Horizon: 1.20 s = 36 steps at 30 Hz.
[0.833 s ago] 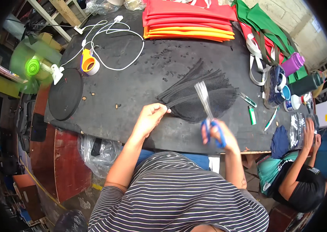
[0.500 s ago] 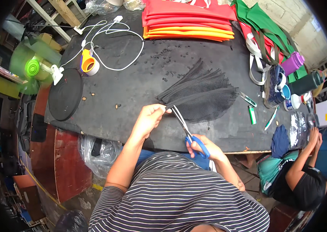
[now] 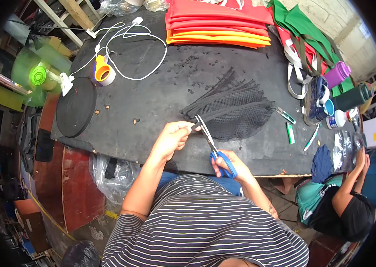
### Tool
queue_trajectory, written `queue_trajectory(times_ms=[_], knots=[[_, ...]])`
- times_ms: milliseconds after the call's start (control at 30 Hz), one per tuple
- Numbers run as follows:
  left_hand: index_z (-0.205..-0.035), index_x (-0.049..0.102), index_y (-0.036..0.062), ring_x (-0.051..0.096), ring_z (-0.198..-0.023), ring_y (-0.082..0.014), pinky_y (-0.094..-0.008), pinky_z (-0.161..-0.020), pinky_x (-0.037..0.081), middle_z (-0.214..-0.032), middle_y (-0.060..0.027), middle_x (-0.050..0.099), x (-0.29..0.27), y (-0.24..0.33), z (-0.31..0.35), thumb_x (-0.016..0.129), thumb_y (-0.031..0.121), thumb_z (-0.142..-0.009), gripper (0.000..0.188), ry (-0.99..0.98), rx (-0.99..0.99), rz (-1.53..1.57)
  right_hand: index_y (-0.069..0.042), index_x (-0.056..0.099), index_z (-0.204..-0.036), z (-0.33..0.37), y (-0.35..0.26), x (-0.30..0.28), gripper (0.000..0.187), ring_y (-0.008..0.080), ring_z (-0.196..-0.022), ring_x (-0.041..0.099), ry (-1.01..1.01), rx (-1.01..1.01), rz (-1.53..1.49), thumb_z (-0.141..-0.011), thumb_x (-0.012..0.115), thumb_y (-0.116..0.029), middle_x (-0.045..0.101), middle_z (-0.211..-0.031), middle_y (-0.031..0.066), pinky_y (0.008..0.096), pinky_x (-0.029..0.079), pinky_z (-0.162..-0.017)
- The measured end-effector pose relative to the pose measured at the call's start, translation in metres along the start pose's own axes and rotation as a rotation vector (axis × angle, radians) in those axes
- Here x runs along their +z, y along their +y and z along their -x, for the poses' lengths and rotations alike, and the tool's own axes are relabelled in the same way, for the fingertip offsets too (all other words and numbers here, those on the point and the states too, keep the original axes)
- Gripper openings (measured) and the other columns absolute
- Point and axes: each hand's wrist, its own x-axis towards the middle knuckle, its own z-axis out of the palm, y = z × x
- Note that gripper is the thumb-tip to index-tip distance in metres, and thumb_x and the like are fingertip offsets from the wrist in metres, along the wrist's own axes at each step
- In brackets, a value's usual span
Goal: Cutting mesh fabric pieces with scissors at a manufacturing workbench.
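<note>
Black mesh fabric (image 3: pixel 234 109) lies fanned out on the dark table in front of me. My left hand (image 3: pixel 173 138) pinches its narrow near corner between thumb and fingers. In my right hand (image 3: pixel 233 165) is a pair of scissors (image 3: pixel 212 142) with blue handles, fingers through the loops. The slightly parted blades point away from me, their tips at the mesh edge just right of my left fingertips. Whether the blades have fabric between them is too fine to tell.
Red and orange folded fabric (image 3: pixel 219 24) is stacked at the back. Thread snips (image 3: pixel 285 115), a green lighter (image 3: pixel 290 133) and bottles (image 3: pixel 339 74) lie right. A black webbing roll (image 3: pixel 76 107), tape dispenser (image 3: pixel 104 73) and clip fan (image 3: pixel 41 79) are left. Another person (image 3: pixel 343 204) works at lower right.
The scissors have shifted slightly left and away from me, bringing their tips closer to my left fingers. My left hand has barely moved and keeps its pinch on the mesh.
</note>
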Motion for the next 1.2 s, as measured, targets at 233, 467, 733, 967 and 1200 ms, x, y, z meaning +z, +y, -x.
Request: queue_trajectory(times_ms=[233,467,733,967,1200], knots=[[-0.097,0.059,-0.0001,0.021,-0.040,0.0015,-0.0174,-0.037,0.015,-0.052,0.0119,0.031,-0.004,0.001,0.002,0.043,0.008,-0.087,0.021,-0.035,0.002,0.019,-0.007,0.049,-0.075,0.000,-0.001,0.001,0.030,0.0057,-0.047,0.049,0.023,0.001,-0.038,-0.081,0.064,-0.032,0.052,-0.059,-0.0002,0.0174,0.039,-0.044],[-0.099,0.059,-0.0025,0.021,-0.041,0.0004,-0.0174,-0.038,0.015,-0.052,0.0107,0.029,-0.007,0.003,0.006,0.049,0.012,-0.086,0.022,-0.026,0.027,0.036,-0.007,0.050,-0.071,0.003,-0.011,0.004,0.026,0.0055,-0.044,0.048,0.067,0.030,0.063,-0.079,0.066,-0.026,0.050,-0.055,-0.0012,0.0178,0.038,-0.041],[-0.095,0.049,0.0020,0.021,-0.042,-0.0010,-0.0175,-0.040,0.018,-0.054,0.0078,0.029,0.011,0.021,0.017,0.043,0.016,-0.092,0.015,0.106,0.397,0.271,-0.003,0.046,-0.099,-0.024,-0.019,0.028,0.051,0.0136,-0.082,0.056,0.026,-0.318,0.016,-0.062,0.079,-0.015,0.057,-0.101,0.0120,0.0261,0.045,-0.072],[-0.095,0.045,0.0032,0.029,-0.047,-0.0055,-0.0207,-0.044,0.025,-0.060,0.0021,0.034,0.020,0.030,0.015,0.043,0.017,-0.093,0.015,0.141,0.681,0.557,-0.006,0.048,-0.084,-0.069,-0.021,0.076,0.038,0.0052,-0.068,0.048,0.012,-0.408,0.050,-0.060,0.077,-0.011,0.050,-0.074,-0.0032,0.0211,0.042,-0.064],[-0.120,0.046,0.0103,0.049,-0.098,-0.0141,-0.0312,-0.084,0.038,-0.098,-0.0051,0.056,-0.040,-0.002,0.016,0.041,0.039,-0.091,0.041,0.236,0.200,0.096,-0.004,0.049,-0.083,-0.079,-0.054,0.068,0.034,0.0137,-0.068,0.060,0.104,-0.374,-0.160,-0.061,0.074,0.001,0.053,-0.071,0.0014,0.0242,0.048,-0.062]])
